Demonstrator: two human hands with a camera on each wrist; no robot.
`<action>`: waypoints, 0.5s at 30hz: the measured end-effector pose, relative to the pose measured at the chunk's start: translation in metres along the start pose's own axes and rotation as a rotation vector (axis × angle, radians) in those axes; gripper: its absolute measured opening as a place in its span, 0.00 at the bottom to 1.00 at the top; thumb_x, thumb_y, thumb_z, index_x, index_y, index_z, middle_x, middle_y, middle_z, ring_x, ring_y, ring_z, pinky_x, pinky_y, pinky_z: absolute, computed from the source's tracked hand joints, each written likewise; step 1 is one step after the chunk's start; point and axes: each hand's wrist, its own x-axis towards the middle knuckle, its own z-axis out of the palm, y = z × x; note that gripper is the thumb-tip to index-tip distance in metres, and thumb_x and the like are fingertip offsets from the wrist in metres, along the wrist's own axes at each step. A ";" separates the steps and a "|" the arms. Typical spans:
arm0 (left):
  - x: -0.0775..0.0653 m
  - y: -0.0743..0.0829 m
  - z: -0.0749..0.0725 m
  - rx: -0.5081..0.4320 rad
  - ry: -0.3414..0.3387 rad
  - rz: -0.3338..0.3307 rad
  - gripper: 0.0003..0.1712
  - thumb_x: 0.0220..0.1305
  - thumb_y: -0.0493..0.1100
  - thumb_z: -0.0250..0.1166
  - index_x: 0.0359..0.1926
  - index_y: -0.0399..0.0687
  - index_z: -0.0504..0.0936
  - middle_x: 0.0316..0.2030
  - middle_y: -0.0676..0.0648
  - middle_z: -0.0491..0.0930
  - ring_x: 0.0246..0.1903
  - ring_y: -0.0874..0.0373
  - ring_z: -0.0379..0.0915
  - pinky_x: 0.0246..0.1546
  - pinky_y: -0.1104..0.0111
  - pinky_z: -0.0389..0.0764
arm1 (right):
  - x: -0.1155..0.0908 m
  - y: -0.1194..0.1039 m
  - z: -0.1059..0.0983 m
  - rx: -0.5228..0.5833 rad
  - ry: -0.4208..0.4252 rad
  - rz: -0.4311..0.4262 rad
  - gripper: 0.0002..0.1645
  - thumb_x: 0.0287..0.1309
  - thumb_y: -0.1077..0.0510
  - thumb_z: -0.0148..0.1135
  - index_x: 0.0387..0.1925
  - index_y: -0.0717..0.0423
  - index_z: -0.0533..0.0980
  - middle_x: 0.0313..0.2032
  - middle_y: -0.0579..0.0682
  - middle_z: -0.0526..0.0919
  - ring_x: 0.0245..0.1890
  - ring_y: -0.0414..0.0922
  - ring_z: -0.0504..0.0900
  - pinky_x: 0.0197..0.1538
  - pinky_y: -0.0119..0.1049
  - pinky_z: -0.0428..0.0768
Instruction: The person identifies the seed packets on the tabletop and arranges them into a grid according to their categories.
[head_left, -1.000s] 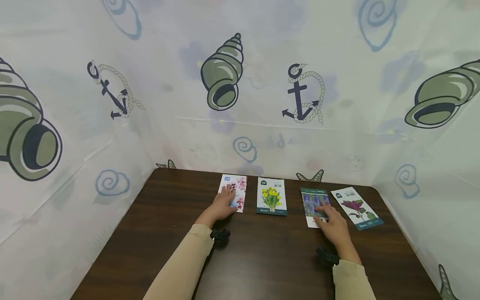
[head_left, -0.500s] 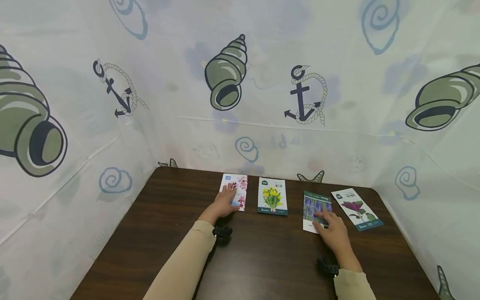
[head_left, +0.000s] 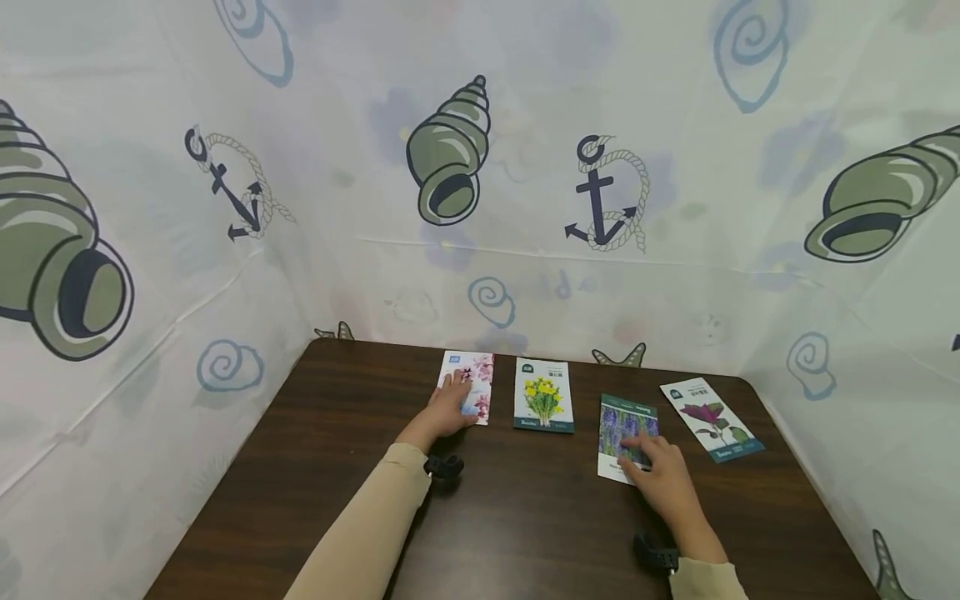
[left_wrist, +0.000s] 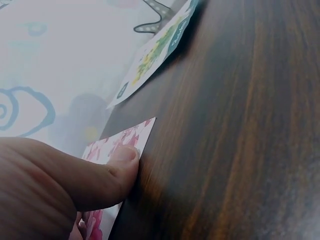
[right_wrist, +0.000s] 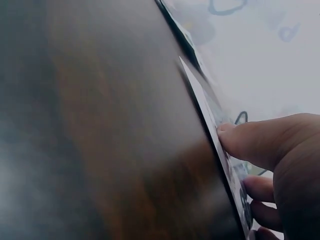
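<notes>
In the head view my left hand point(head_left: 447, 406) rests on a seed packet point(head_left: 483, 387) printed with pink blossoms. In the left wrist view the thumb point(left_wrist: 125, 155) lies on its face near the edge. My right hand point(head_left: 660, 473) touches a seed packet with purple flowers point(head_left: 618, 421), which has a green band along its far end. Thumb and fingers point(right_wrist: 260, 189) lie against its printed face in the right wrist view, and the hand covers its lower right part. Between the hands lies a yellow-flower packet point(head_left: 543, 396). Right of them, a dark-pink-flower packet point(head_left: 712, 417) lies slanted.
All packets lie on a dark wood table point(head_left: 322, 467). A white cloth point(head_left: 525, 275) printed with shells and anchors hangs behind the table and along both sides. Black straps point(head_left: 444, 467) with small devices sit on both wrists.
My right hand has drawn the purple-flower packet toward me and slightly left, away from the slanted packet. The left hand has stayed on the pink-blossom packet.
</notes>
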 end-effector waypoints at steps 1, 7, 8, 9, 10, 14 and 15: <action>-0.001 0.000 0.000 0.002 -0.002 -0.003 0.49 0.74 0.44 0.71 0.85 0.35 0.57 0.87 0.28 0.41 0.87 0.29 0.32 0.86 0.36 0.41 | -0.002 -0.001 0.001 -0.008 -0.003 0.002 0.22 0.71 0.49 0.73 0.62 0.50 0.86 0.69 0.69 0.78 0.65 0.68 0.74 0.66 0.70 0.75; -0.005 0.003 -0.004 0.008 -0.005 -0.024 0.49 0.74 0.44 0.72 0.86 0.37 0.57 0.88 0.31 0.40 0.88 0.32 0.30 0.87 0.39 0.39 | -0.013 -0.008 0.004 -0.013 -0.005 0.007 0.21 0.69 0.50 0.76 0.60 0.48 0.87 0.64 0.66 0.81 0.61 0.66 0.76 0.63 0.68 0.76; -0.005 0.003 -0.003 0.004 -0.004 -0.024 0.49 0.74 0.44 0.72 0.86 0.37 0.57 0.88 0.31 0.39 0.88 0.32 0.30 0.87 0.39 0.39 | -0.014 -0.009 0.005 -0.014 -0.005 0.002 0.20 0.68 0.50 0.76 0.60 0.47 0.87 0.63 0.65 0.81 0.61 0.66 0.76 0.62 0.68 0.77; -0.005 0.002 -0.003 0.000 -0.002 -0.025 0.49 0.74 0.43 0.72 0.86 0.36 0.57 0.88 0.31 0.39 0.88 0.32 0.30 0.87 0.38 0.39 | -0.016 -0.009 0.005 -0.019 -0.003 -0.003 0.20 0.68 0.50 0.77 0.59 0.47 0.87 0.62 0.65 0.82 0.60 0.65 0.77 0.61 0.67 0.77; -0.004 0.002 -0.002 -0.010 0.001 -0.024 0.49 0.73 0.43 0.72 0.86 0.36 0.57 0.88 0.31 0.39 0.88 0.32 0.30 0.87 0.38 0.38 | -0.017 -0.010 0.005 -0.026 0.001 -0.009 0.20 0.67 0.50 0.77 0.58 0.47 0.87 0.60 0.64 0.83 0.58 0.65 0.77 0.60 0.66 0.78; -0.004 0.001 0.000 -0.019 -0.004 -0.021 0.49 0.74 0.42 0.71 0.86 0.37 0.56 0.88 0.31 0.38 0.88 0.32 0.28 0.87 0.38 0.36 | -0.021 -0.014 0.005 -0.080 0.023 -0.030 0.19 0.62 0.50 0.81 0.54 0.46 0.89 0.52 0.58 0.85 0.48 0.57 0.78 0.52 0.57 0.79; -0.004 0.001 0.000 -0.020 -0.001 -0.018 0.49 0.74 0.42 0.71 0.86 0.36 0.57 0.88 0.31 0.39 0.88 0.32 0.29 0.87 0.38 0.36 | -0.021 -0.015 0.005 -0.090 0.026 -0.031 0.19 0.61 0.49 0.82 0.53 0.45 0.89 0.50 0.57 0.85 0.46 0.55 0.77 0.49 0.54 0.77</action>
